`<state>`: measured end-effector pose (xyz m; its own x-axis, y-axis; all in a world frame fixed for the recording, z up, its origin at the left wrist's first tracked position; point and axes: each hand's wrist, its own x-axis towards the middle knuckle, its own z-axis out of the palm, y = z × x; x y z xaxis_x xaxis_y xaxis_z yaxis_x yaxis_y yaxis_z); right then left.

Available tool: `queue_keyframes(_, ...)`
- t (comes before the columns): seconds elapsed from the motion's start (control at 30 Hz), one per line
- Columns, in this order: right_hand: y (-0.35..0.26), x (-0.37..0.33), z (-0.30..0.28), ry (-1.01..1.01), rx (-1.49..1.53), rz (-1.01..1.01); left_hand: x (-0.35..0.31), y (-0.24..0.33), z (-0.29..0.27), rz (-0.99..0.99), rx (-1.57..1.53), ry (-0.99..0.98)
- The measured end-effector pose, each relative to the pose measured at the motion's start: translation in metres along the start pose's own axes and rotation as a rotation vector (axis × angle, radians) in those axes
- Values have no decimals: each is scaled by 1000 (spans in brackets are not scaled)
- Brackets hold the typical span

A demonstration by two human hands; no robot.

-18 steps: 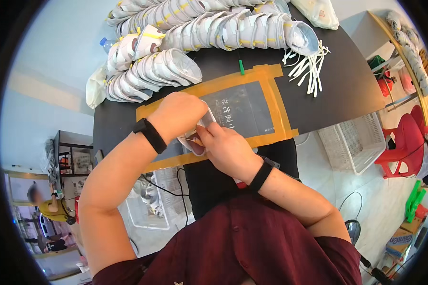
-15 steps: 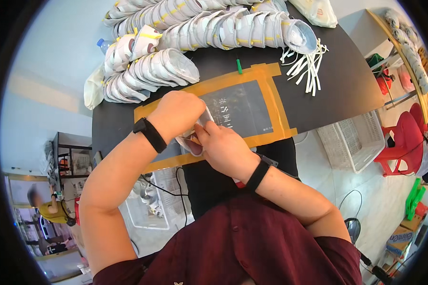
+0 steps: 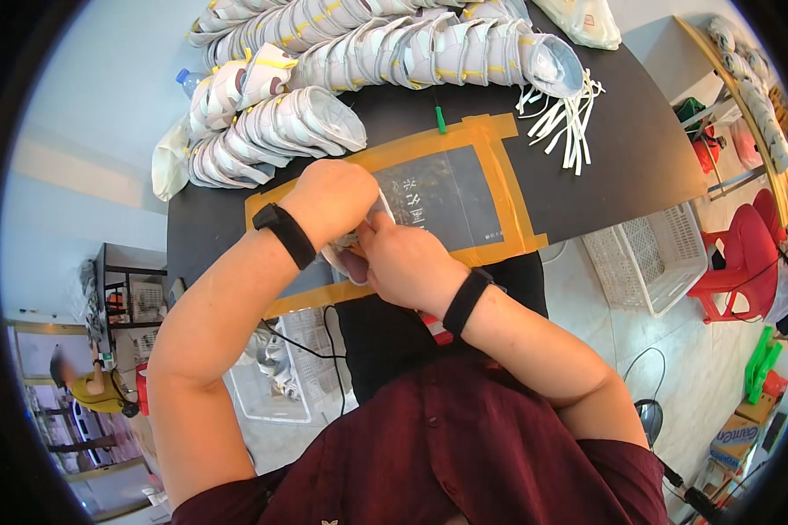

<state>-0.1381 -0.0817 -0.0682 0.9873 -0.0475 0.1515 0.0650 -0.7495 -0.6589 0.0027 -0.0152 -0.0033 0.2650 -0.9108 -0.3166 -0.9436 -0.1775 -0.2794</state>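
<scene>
Left hand [image 3: 331, 199]: back uppermost, wrist bent inward, fingers curled down over the far side of a small white piece [image 3: 354, 266]. Fingertips hidden; we cannot tell whether they pinch or only steady it. Right hand [image 3: 410, 264]: fingers bent in against the piece from the right, tips gathered near its rim; whether they pinch the edge or press inside, we cannot tell.

Just changed: the right hand has moved a little up and left, and its wrist has rolled, so the black wristband [image 3: 468, 302] shows more strap and less of its face. The left hand has hardly moved. We take this as the right hand shifting its working spot while the left steadies the piece.

The piece sits above the left part of a dark panel [image 3: 460, 201] framed in yellow tape [image 3: 503, 179]. Its pinkish inner side opens toward us, slightly left. Long axis, as far as the hands let us see, slants from the near left to the far right.

Farther out: a green-handled tool [image 3: 440, 120], nested light-coloured stacks [image 3: 411, 52], a spray of white strips [image 3: 571, 131], all on the black table [image 3: 622, 175].
</scene>
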Motion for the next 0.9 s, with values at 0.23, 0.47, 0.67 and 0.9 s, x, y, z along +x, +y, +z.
queue_keyframes(0.23,1,5,-4,-132,2,15,-7,0,-1,-121,-78,-73)
queue_keyframes(0.47,5,4,3,-126,8,39,-11,-6,17,-42,-99,65)
queue_keyframes(0.67,7,3,0,-109,55,13,-30,-14,20,-73,-261,159)
queue_keyframes(0.9,4,5,-4,-130,78,26,-30,-5,39,-101,-15,238)
